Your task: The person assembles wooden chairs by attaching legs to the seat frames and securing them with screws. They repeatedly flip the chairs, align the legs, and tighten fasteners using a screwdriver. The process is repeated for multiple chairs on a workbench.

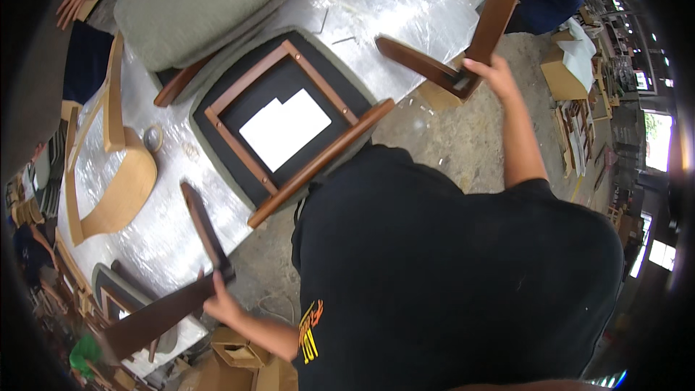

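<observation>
My left hand is closed round the corner of a dark brown L-shaped wooden chair leg frame, held out over the table edge at the lower left. My right hand grips a matching brown leg frame near its corner, out past the table's right edge. Between the two lies an upturned chair seat with grey fabric edges and a black underside. Brown wooden rails form a square on it, one longer bar runs along the near side, and a white sheet rests inside.
Plastic film covers the table. Grey cushions lie at the far side, a light bentwood frame and tape roll at left. Co-workers stand at the far left and far right. Cardboard boxes sit below; another box stands at right.
</observation>
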Demonstrator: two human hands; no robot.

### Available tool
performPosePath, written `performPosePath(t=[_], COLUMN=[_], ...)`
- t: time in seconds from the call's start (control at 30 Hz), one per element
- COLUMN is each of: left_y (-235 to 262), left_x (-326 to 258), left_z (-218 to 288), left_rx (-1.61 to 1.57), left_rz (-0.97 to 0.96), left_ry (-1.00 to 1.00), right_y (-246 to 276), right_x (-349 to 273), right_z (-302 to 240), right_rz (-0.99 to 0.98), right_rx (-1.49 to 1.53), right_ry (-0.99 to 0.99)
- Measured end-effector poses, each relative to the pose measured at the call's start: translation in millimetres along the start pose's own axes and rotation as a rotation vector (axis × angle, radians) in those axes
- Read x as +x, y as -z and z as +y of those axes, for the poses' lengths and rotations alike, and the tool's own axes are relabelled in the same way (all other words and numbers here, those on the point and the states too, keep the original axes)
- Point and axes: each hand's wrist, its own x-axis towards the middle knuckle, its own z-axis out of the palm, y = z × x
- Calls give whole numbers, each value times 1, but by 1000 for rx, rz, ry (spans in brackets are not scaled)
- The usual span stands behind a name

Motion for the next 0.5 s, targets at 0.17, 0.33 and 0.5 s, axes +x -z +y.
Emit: performPosePath(t=[0.17, 0.33, 0.5], left_y=[82, 6, -96], left_x=[-11, 24, 55], left_z=[57, 15, -51], left_rx=[98, 213, 523], left_rz=[-82, -238, -356], left_ry=[9, 75, 31], right_y=[26, -122, -183], right_x=[7, 54, 90], right_z=[-40, 35, 67], right_rz=[-43, -309, -340], right_rx=[-468, -906, -929], right_ry=[144, 47, -1])
